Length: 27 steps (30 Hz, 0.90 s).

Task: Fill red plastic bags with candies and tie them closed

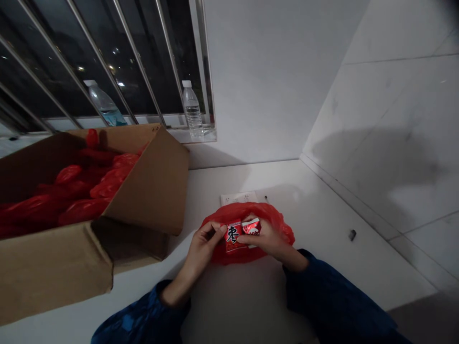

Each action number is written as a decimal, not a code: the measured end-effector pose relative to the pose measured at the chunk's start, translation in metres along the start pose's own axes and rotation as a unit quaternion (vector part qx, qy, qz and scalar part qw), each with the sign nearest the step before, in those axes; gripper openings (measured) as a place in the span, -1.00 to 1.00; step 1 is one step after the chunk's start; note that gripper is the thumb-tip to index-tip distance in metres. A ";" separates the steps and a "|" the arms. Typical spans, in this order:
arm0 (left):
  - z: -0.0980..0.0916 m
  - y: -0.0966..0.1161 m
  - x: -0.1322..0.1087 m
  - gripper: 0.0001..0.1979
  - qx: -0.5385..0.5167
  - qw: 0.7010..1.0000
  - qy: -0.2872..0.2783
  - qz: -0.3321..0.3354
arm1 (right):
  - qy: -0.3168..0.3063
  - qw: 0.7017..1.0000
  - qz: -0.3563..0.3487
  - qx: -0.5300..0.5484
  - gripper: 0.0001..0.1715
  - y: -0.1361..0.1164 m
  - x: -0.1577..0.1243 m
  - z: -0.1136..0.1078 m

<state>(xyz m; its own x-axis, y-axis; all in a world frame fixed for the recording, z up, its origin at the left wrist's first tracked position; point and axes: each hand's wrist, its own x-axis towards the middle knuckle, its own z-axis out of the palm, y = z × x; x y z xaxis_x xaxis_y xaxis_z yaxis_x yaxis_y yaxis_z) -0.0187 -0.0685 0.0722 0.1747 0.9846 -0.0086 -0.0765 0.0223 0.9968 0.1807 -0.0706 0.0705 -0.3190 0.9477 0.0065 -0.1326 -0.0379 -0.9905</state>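
Note:
Just over a red plastic bag (229, 258) on the white table, my two hands hold small snack packets. My left hand (206, 241) pinches the left edge of a red packet (234, 235) printed with a large black character. In my right hand (267, 239) is a second packet (251, 226), red and white and shiny; the thumb of that hand also reaches the right edge of the first packet. The bag lies spread below both hands, and its contents are hidden.
A large cardboard box (150, 186) with several tied red bags (82, 191) stands at the left. Printed paper (238, 197) lies behind the red bag. A small dark object (352, 234) is on the table's right side. Two bottles, one clear (192, 111) and one blue-labelled (107, 107), stand by the barred window.

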 end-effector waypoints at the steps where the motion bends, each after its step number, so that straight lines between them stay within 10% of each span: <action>1: 0.000 -0.001 0.000 -0.66 -0.004 1.000 0.003 -0.002 | -0.003 1.000 0.006 0.001 -0.57 -0.001 0.000 0.000; 18: 0.001 -0.003 0.000 -0.68 -0.001 0.999 0.034 0.009 | 0.080 0.995 -0.039 -0.035 -0.58 0.009 0.002 0.000; 27: 0.000 0.009 0.000 -0.76 0.110 0.992 0.000 0.057 | 0.012 0.993 -0.081 -0.080 -0.52 0.013 0.001 0.000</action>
<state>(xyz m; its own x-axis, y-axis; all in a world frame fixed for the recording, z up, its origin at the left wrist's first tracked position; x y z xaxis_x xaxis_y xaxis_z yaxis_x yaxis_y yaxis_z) -0.0199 -0.0687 0.0808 0.1767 0.9787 0.1045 0.1203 -0.1269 0.9846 0.1786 -0.0699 0.0573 -0.2837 0.9445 0.1654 -0.0286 0.1640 -0.9860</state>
